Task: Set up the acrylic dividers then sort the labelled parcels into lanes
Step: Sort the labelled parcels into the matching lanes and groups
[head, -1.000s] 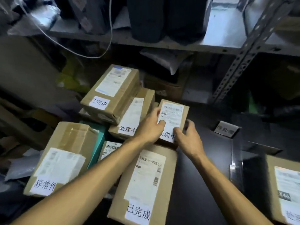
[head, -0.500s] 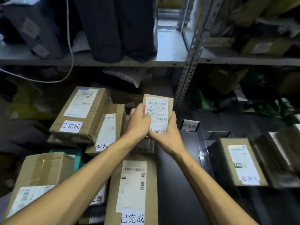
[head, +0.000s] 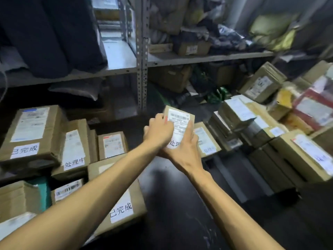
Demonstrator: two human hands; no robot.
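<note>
A small brown parcel (head: pixel 181 121) with a white shipping label and a handwritten tag is held up in the air over the dark table (head: pixel 176 210). My left hand (head: pixel 159 131) grips its left edge and my right hand (head: pixel 183 150) grips its lower right side. On the left lie labelled cardboard parcels: a big one (head: pixel 34 130), a narrow one (head: pixel 74 150), a small one (head: pixel 112 145) and a near one (head: pixel 122 212). Just right of my hands lies another tagged parcel (head: pixel 205 139). No acrylic divider is plainly visible.
A jumbled heap of brown and red parcels (head: pixel 270 127) fills the right side of the table. A metal shelf rack with an upright post (head: pixel 142 69) stands behind, loaded with dark bags (head: pixel 54 33) and boxes. A teal item (head: pixel 40 192) sits among the left parcels.
Both hands have lifted the small parcel off the left pile and carried it to the right. The view has swung right, so the heap on the right has come into sight.
</note>
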